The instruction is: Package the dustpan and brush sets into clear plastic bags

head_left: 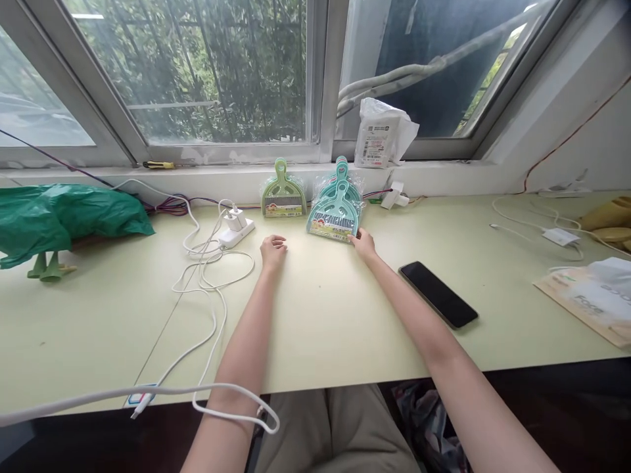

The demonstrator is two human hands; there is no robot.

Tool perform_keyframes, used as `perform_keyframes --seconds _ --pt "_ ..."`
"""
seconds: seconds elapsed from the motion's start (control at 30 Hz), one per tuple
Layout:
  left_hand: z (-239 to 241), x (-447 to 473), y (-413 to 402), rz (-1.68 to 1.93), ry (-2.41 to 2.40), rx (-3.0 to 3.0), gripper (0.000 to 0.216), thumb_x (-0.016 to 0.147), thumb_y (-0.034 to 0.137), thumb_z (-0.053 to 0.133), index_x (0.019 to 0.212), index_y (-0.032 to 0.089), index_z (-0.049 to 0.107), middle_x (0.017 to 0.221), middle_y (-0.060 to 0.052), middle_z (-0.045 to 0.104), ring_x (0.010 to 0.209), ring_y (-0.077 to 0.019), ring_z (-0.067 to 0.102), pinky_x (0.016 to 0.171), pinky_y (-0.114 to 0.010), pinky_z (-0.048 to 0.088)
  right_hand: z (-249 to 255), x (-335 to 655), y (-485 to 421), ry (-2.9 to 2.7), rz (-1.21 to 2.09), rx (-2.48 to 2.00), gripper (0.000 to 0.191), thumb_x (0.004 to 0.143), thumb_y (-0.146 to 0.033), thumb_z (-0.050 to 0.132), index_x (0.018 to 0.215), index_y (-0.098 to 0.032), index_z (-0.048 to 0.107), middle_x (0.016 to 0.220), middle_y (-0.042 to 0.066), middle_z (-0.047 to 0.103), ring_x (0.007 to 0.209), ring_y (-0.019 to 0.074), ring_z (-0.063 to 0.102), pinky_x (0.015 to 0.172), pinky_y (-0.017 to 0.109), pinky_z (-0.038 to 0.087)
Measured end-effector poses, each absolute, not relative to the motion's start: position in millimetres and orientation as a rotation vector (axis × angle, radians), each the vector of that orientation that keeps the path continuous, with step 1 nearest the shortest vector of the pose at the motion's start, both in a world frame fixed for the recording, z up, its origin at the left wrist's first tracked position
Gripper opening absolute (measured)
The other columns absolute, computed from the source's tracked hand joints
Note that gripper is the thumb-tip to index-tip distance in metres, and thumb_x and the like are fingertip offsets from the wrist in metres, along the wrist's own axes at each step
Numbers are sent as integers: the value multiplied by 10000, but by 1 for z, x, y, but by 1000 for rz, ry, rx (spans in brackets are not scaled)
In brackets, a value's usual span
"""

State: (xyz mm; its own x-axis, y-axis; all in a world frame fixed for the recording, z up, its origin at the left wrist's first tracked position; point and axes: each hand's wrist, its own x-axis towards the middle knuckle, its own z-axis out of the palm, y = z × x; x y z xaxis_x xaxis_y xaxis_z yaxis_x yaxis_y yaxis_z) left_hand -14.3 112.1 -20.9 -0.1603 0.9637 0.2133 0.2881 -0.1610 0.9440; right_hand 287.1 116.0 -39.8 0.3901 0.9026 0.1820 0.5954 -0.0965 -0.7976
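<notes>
My right hand reaches far across the pale green table and pinches the lower right corner of a stack of teal packaged dustpan sets leaning near the window ledge. My left hand rests on the table with fingers curled in, holding nothing, just below a single green packaged dustpan set that leans against the ledge. The two hands are about a hand's width apart.
A black phone lies right of my right arm. White cables and a power strip with charger spread on the left. A green plastic bag sits far left. A white packet stands on the sill; packaged items lie far right.
</notes>
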Motion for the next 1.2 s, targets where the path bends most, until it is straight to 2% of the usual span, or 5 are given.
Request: perform_keyframes --seconds 0.17,0.37,0.7,0.9,1.2 --pt "-20 -10 113 1318 1261 1343 178 688 102 677 858 153 660 919 -69 702 885 -162 662 847 -310 541 -45 285 80 -1442 632 -1571 279 784 -264 607 1045 -182 661 987 64 738 877 198 669 853 355 516" --pt "-5 8 94 884 739 1055 500 891 571 484 1107 149 642 1024 -118 727 975 -230 687 899 -380 545 -43 280 49 -1533 798 -1353 296 750 -315 618 1012 -186 664 984 55 721 896 209 643 869 380 507" --pt "-5 17 80 881 848 940 254 874 276 617 1077 123 626 962 -109 747 858 -209 718 917 -393 547 -26 264 28 -1786 86 -1394 511 858 -244 543 1360 -195 466 1388 147 497 1220 275 504 961 445 451" --pt "-7 22 78 903 759 938 289 853 277 650 1101 132 623 968 -107 747 917 -227 712 949 -417 529 -14 251 10 -2221 -147 -1211 247 988 -279 422 1003 -249 667 1149 38 691 1105 198 594 1092 452 262" --pt "-8 28 84 1044 772 886 290 811 205 630 1095 146 611 955 -76 732 802 -171 701 811 -324 561 -17 254 14 -2224 -145 -1227 305 971 -308 459 805 -197 689 880 57 734 880 200 644 911 375 380"
